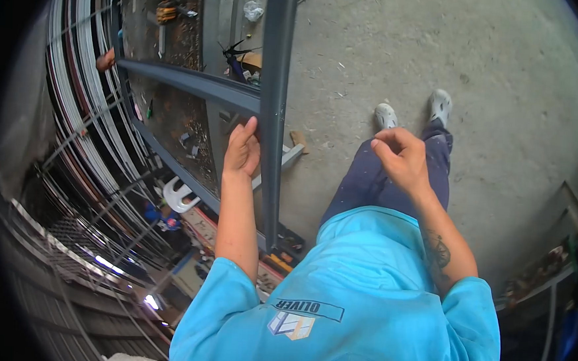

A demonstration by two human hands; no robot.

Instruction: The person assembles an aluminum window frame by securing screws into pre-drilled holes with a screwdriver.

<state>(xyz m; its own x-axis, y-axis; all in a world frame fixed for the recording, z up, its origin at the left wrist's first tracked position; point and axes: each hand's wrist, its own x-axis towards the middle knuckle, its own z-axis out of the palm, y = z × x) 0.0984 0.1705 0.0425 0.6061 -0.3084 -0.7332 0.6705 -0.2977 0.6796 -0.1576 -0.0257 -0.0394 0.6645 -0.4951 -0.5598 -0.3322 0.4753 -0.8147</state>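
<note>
A dark grey window or door frame (278, 67) with a crossbar (189, 84) stands on my left. My left hand (242, 150) is at the joint of the crossbar and the near bar, closed against the frame, its fingers partly hidden. In front of my thighs hangs my right hand (403, 160), away from the frame. Its fingers are curled, with thumb and forefinger close together; whatever they may hold is too small or hidden to see. At the frame's far side, another person's hand (106, 59) touches the bar.
Long profiles (77, 68) fill a rack at the far left. Behind the frame are yellow-and-black tool-like items (167, 12), debris and a plastic bag (253, 9). A white plastic stool or chair (179, 195) stands lower left. Concrete floor (507, 81) lies ahead; shelving (549, 262) lines the right.
</note>
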